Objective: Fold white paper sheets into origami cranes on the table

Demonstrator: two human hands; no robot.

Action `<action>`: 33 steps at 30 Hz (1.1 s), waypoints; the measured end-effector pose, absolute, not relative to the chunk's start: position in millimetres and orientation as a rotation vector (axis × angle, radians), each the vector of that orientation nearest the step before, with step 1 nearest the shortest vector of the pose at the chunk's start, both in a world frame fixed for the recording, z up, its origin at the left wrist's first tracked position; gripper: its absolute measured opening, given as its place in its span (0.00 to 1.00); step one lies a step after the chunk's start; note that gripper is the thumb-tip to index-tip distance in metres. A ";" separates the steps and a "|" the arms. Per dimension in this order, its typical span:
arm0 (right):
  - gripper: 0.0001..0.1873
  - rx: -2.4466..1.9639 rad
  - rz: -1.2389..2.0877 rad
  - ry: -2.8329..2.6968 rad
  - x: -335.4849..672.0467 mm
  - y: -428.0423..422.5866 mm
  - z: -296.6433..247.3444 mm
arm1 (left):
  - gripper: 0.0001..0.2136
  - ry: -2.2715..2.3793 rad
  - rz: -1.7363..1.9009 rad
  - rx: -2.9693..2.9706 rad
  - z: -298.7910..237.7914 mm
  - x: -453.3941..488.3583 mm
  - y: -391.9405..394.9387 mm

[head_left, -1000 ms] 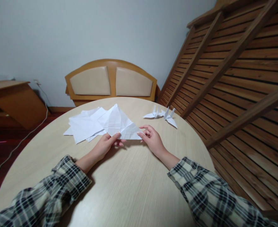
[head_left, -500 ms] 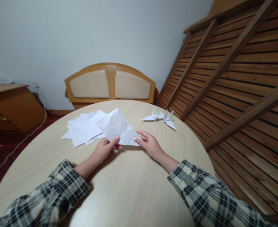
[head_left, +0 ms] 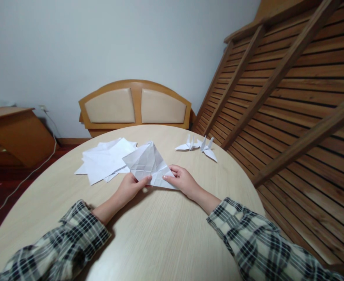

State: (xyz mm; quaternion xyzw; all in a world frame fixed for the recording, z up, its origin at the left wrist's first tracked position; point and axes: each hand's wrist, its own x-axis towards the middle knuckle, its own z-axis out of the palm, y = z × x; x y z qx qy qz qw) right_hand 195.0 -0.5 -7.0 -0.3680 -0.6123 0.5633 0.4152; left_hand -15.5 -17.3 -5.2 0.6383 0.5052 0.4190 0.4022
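Note:
A creased white sheet of paper [head_left: 148, 162] is held between both hands above the table, its folds showing and one corner pointing away from me. My left hand [head_left: 133, 186] pinches its near left edge, thumb on top and fingers underneath. On the near right corner, my right hand [head_left: 183, 181] grips with the thumb over the paper and the fingers behind it. To the left lies a loose pile of white paper sheets [head_left: 101, 162]. Folded paper cranes [head_left: 208, 148] stand at the far right of the table.
The round wooden table [head_left: 166, 234] fills the foreground. Behind it stands a padded headboard [head_left: 135, 103] against the wall. A slatted wooden frame [head_left: 277, 97] leans along the right side. At left are a wooden desk [head_left: 20, 132] and a white cable [head_left: 22, 179].
The held paper has come slightly nearer to me and to the right, and has turned a little. Both hands keep their grip, and the left thumb has shifted slightly right.

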 end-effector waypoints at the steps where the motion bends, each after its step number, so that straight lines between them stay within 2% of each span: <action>1: 0.16 -0.925 1.416 -1.541 194.7 -0.3 -7.0 | 0.16 1.276 1.055 1.621 -6.0 -15.4 -16.4; 14: 0.14 -0.944 1.263 -1.530 186.7 7.1 -10.1 | 0.14 1.272 1.126 1.545 -6.8 -2.2 -10.0; 33: 0.25 -0.859 1.380 -1.531 186.5 52.5 -14.7 | 0.14 1.290 1.214 1.592 -9.1 1.8 16.4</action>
